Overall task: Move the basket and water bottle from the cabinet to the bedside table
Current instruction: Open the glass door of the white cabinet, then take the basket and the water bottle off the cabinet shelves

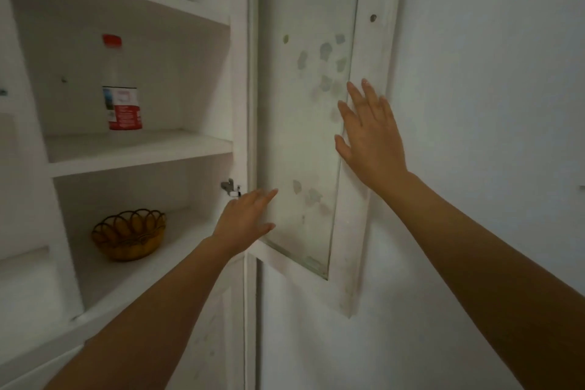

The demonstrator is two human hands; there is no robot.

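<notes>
- Cabinet (240,89): white and open. Its left side and top run off the frame. We see no bedside table anywhere.
- Door (300,136): glass-panelled and swung wide toward the wall, we judge to clear the way to the shelves. Smudges cloud the glass.
- Right hand (370,133): fingers spread, palm flat on the door's outer edge, gripping nothing. It is likely pressing the door back.
- Left hand (245,218): fingers straight and empty, at the door's hinge edge. We cannot tell whether it touches.
- Water bottle (122,89): upright toward the back edge of the middle shelf (142,165). Its clear body nearly vanishes against the white; the red cap and label show.
- Basket (129,233): woven, toward the back edge of the lower shelf (142,279), untouched. Its contents are too dim to tell.
- Hinge (231,187): small, just beside the left hand.
</notes>
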